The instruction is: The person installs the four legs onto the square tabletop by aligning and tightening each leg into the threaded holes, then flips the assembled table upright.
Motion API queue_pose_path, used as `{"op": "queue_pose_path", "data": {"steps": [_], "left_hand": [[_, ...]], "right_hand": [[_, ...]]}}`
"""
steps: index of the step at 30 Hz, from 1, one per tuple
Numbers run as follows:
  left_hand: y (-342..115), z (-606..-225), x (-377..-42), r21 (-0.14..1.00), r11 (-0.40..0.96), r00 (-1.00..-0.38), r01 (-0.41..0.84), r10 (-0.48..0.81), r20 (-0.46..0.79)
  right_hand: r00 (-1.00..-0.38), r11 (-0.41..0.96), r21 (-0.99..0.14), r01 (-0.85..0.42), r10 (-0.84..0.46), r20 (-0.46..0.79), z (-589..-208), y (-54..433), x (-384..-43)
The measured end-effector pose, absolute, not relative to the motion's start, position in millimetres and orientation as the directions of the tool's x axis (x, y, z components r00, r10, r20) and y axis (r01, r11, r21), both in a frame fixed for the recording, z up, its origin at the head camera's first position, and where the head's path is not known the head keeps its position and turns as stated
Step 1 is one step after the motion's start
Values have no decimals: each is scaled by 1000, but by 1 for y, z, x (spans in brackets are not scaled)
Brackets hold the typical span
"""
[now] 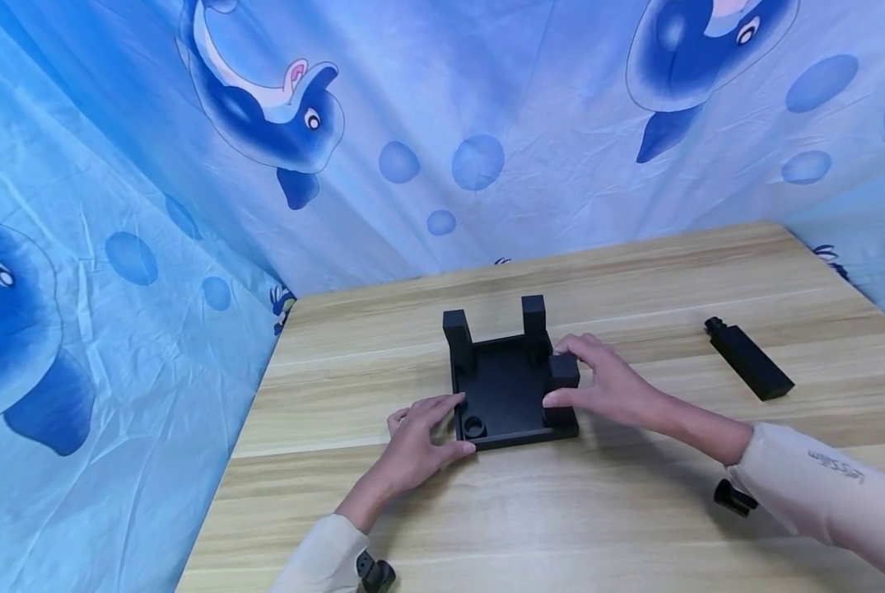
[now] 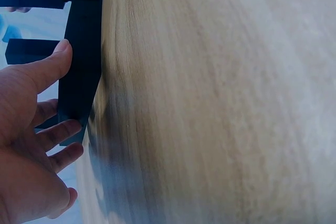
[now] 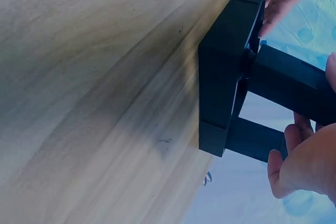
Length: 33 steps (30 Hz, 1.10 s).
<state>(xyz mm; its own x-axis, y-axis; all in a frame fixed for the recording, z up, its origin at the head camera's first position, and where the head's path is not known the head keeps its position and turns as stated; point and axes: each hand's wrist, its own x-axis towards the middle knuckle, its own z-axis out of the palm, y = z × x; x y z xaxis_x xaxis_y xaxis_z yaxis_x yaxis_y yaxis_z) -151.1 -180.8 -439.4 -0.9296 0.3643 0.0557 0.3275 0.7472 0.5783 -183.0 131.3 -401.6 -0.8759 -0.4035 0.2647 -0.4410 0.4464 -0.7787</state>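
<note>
A square black base point(image 1: 503, 387) lies on the table with its raised rim upward. Two black legs, the far left leg point(image 1: 458, 339) and the far right leg point(image 1: 534, 325), stand upright in its far corners. My left hand point(image 1: 416, 445) holds the near left corner, beside a round black socket point(image 1: 474, 427), thumb on the front and fingers along the left side. My right hand point(image 1: 605, 383) grips a third black leg point(image 3: 291, 80) between thumb and fingers at the near right corner. Its narrow neck point(image 3: 251, 59) shows between leg and base.
Another black leg point(image 1: 752, 360) with a threaded end lies on the wooden table point(image 1: 323, 387) to the right. A blue curtain point(image 1: 427, 99) printed with dolphins hangs behind the table and at its sides.
</note>
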Motion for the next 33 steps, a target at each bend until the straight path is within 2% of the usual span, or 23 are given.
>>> {"op": "queue_pose_path", "data": {"steps": [5, 8, 16, 20, 29, 33], "left_hand": [[-181, -441, -152, 582, 745, -929, 327, 366, 53], [-181, -441, -151, 582, 746, -929, 324, 366, 49], [-182, -438, -152, 580, 742, -927, 337, 370, 65], [-182, -439, -151, 581, 738, -925, 343, 372, 74], [-182, -440, -151, 585, 741, -928, 329, 369, 54], [-181, -439, -151, 584, 745, -929, 323, 366, 47]], "right_hand": [[-882, 469, -785, -405, -427, 200, -398, 134, -183], [-862, 463, -788, -405, -481, 161, -392, 141, -185], [-719, 389, -765, -513, -681, 136, -369, 158, -193], [-672, 363, -752, -551, -727, 141, -370, 152, -192], [-761, 409, -713, -569, -590, 268, -380, 130, -194], [-795, 412, -748, -521, -553, 249, -383, 130, -193]]}}
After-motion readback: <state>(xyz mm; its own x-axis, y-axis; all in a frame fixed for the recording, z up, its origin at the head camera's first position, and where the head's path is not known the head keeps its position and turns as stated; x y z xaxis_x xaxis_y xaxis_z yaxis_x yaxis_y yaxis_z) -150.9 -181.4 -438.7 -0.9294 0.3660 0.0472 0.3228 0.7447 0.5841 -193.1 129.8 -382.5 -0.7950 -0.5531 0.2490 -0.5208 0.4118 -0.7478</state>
